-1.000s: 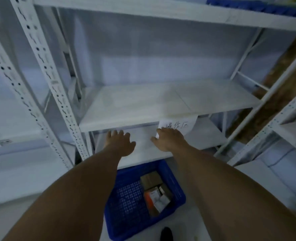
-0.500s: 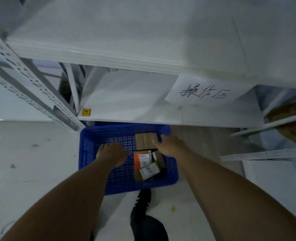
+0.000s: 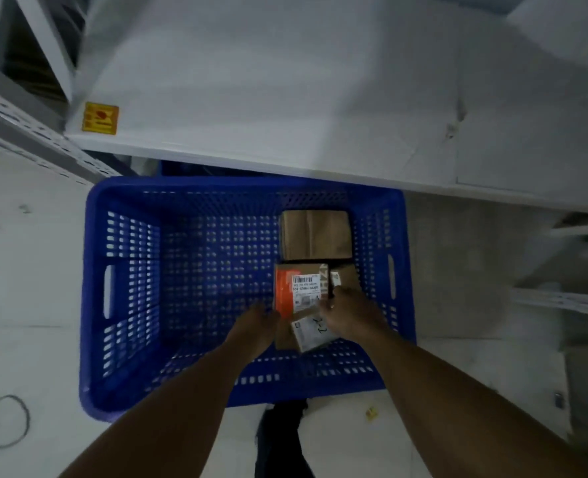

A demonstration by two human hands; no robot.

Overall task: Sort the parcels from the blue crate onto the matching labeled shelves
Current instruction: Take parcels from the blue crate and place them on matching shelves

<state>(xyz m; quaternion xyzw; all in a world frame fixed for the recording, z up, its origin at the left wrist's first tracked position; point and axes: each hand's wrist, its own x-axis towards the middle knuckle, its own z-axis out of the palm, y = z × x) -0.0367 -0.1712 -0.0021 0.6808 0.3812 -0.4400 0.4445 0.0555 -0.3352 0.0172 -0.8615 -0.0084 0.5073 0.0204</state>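
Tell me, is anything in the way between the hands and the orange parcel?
Nothing visible. The left hand and right hand flank the orange parcel, right beside it, inside the blue crate.

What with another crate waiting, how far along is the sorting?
Done: nothing visibly shelved; the shelf shows no parcels. In hand: left hand and right hand reach the orange parcel in the blue crate. Left: it, the brown parcel and two smaller ones.
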